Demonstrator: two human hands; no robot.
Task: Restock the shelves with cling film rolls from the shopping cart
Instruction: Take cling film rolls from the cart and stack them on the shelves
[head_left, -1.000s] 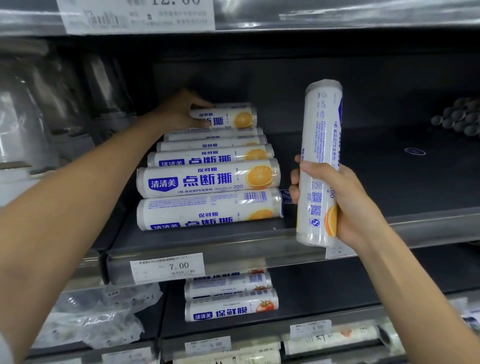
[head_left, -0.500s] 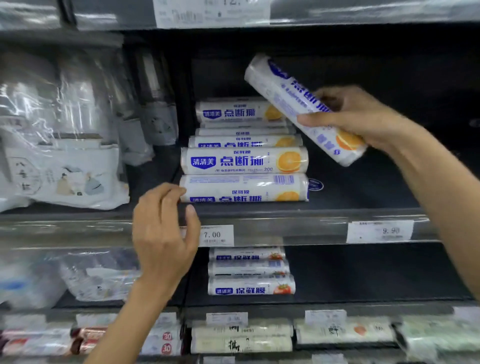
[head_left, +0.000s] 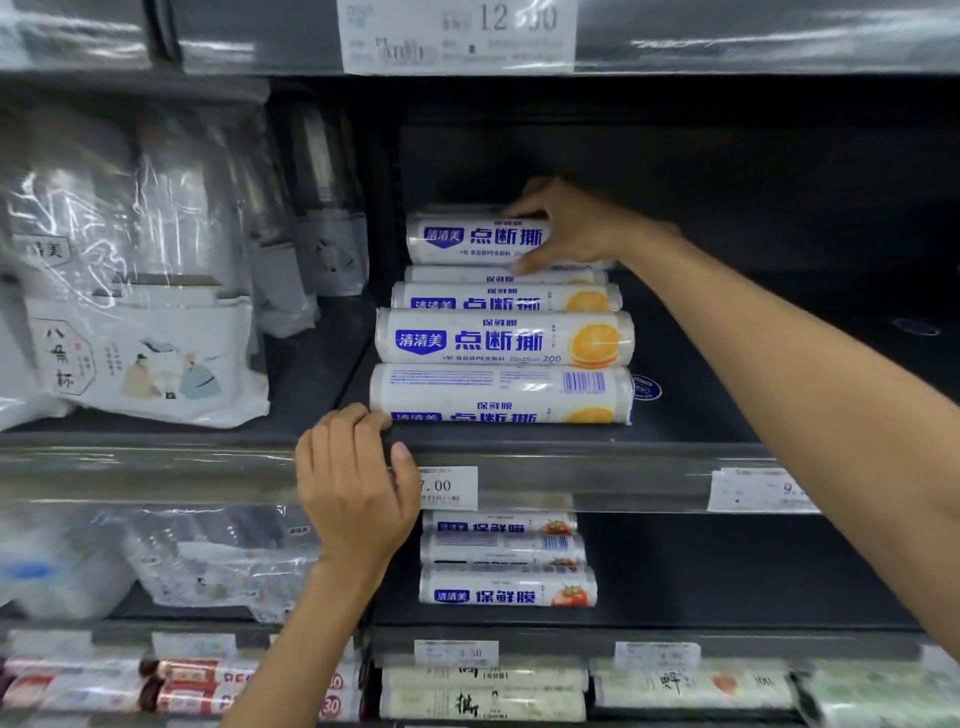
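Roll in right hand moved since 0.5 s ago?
Yes. The roll, gripped by the right hand, came down and left onto the stack, now level.

cling film rolls (head_left: 504, 340): white, blue lettering, orange-slice print | shelf (head_left: 675, 415): dark

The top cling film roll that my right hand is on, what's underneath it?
Just below the top roll a sliver of a second roll shows. The right hand covers its right end, so whether they touch there is hidden.
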